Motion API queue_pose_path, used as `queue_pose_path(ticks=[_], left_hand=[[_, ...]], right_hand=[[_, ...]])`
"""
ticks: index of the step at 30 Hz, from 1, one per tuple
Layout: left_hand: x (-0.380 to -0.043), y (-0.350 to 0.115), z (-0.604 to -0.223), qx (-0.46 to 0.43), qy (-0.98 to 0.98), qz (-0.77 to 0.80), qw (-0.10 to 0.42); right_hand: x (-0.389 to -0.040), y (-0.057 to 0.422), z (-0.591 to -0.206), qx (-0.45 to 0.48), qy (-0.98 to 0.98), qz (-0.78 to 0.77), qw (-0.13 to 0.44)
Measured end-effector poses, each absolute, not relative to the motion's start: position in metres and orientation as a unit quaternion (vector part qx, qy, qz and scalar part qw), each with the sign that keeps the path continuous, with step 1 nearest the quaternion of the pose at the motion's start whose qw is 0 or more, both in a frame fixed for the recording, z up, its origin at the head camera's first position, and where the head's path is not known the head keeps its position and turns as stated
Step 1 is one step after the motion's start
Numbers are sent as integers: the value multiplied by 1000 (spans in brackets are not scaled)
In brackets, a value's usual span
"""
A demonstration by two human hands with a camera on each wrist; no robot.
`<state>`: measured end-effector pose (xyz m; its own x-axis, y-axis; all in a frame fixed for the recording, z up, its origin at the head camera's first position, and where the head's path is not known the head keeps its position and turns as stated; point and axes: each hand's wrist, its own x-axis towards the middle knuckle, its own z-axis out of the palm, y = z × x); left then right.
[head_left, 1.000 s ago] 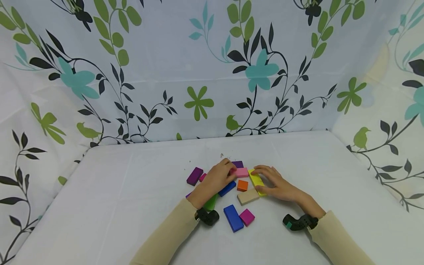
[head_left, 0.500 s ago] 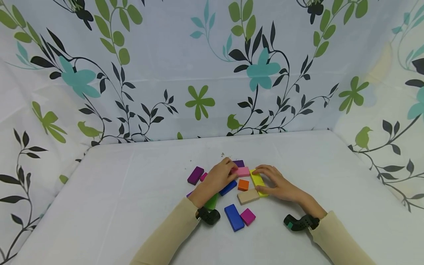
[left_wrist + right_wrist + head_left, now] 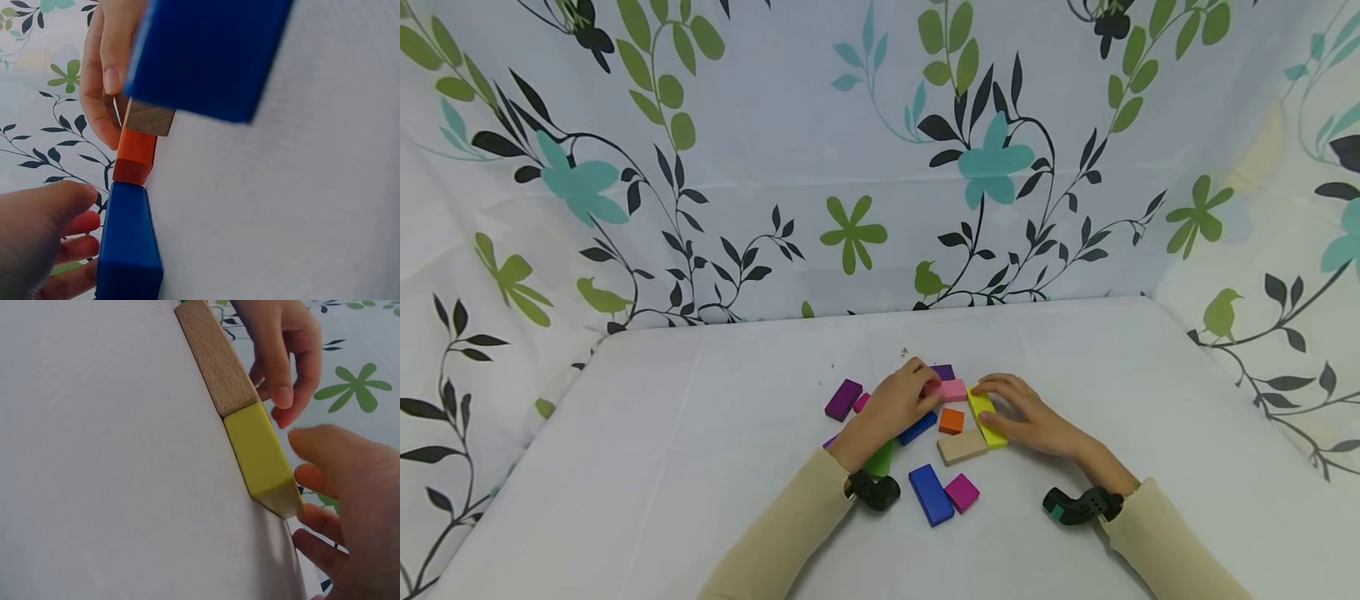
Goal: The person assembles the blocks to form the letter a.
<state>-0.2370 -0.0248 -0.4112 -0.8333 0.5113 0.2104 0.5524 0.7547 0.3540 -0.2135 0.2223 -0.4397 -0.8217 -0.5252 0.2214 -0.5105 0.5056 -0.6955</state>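
In the head view my left hand (image 3: 895, 408) reaches over the blocks and pinches the left end of a pink block (image 3: 953, 390). My right hand (image 3: 1026, 417) spans a long yellow block (image 3: 987, 419), with the thumb on its near part and fingertips at its far end. Between the hands lies a small orange block (image 3: 951, 421). A bare wood block (image 3: 962, 447) meets the yellow one at its near end. Beside the left hand lies a blue block (image 3: 917, 427). A dark purple block (image 3: 943, 372) sits behind the pink one. The left palm is hidden from above.
Nearer the person lie another blue block (image 3: 931, 495) and a magenta block (image 3: 962, 492). Left of the left hand are a purple block (image 3: 843, 399) and a small magenta one (image 3: 861, 402). A green block (image 3: 880, 458) shows under the left wrist. Patterned cloth (image 3: 850, 167) hangs behind the table.
The right thumb has shifted slightly along the yellow block, away from the person. The left hand and the other blocks look the same.
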Motion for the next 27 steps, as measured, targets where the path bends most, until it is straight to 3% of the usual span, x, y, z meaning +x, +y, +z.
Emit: queue_pose_path(ticks=[8, 19, 27], left_hand=[[-237, -27, -410, -236, -945, -198, 109], [-242, -34, -416, -239, -949, -198, 61], [-243, -37, -417, -248, -946, -199, 57]], right_hand=[[-220, 220, -439, -324, 860, -395, 11], [-219, 219, -437, -329, 865, -380, 15], [-220, 221, -440, -326, 864, -384, 15]])
